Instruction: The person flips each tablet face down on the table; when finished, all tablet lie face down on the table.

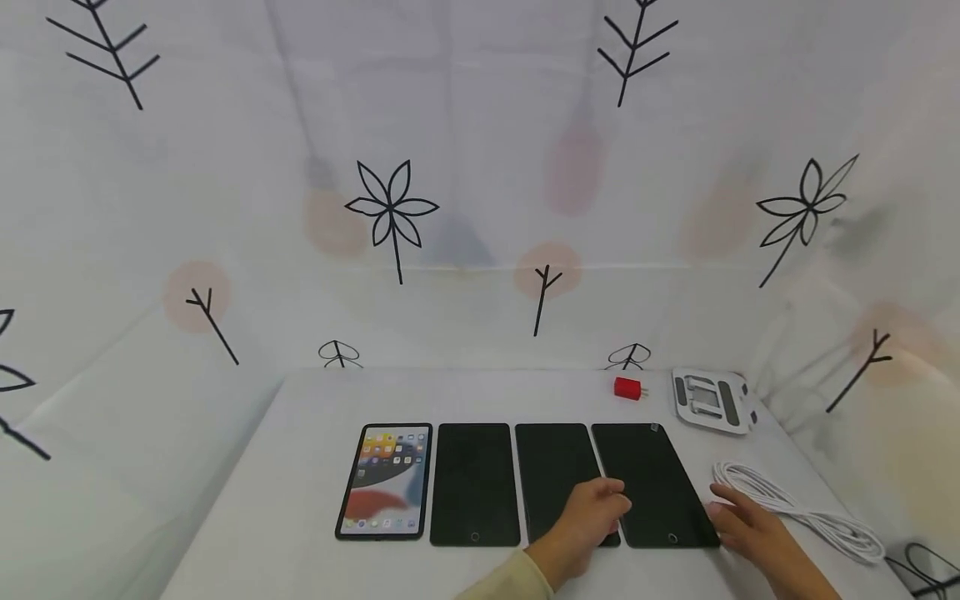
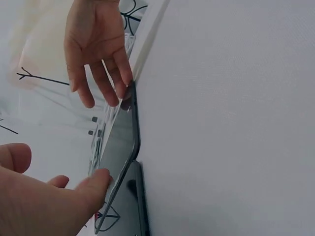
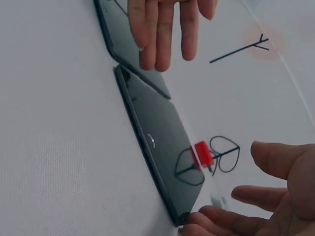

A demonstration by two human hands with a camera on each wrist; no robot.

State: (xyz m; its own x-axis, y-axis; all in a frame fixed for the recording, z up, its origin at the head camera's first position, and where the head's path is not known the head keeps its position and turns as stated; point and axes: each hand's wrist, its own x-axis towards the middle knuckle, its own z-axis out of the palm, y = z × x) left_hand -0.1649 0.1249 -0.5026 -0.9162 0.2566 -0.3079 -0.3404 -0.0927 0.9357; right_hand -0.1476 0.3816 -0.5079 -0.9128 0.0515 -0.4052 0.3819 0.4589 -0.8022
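Observation:
A row of tablets lies on the white table. The leftmost tablet [image 1: 386, 483] has a lit home screen; the second tablet [image 1: 475, 483], third tablet [image 1: 551, 458] and rightmost tablet [image 1: 645, 475] are dark. My left hand [image 1: 585, 525] is over the third tablet's lower right part, with loosely bent fingers beside the rightmost tablet's left edge. At that tablet's lower right edge, my right hand [image 1: 757, 533] has its fingertips against or very near it. The right wrist view shows the right hand [image 3: 288, 191] with its fingers apart at the tablet's corner. Neither hand grips anything.
A coiled white cable [image 1: 810, 517] lies right of the right hand. Toward the back stand a red plug adapter [image 1: 628, 388] and a white-and-grey folding stand [image 1: 708, 400]. Black wires [image 1: 930, 567] show at the far right. Patterned cloth [image 1: 480, 208] hangs behind the table.

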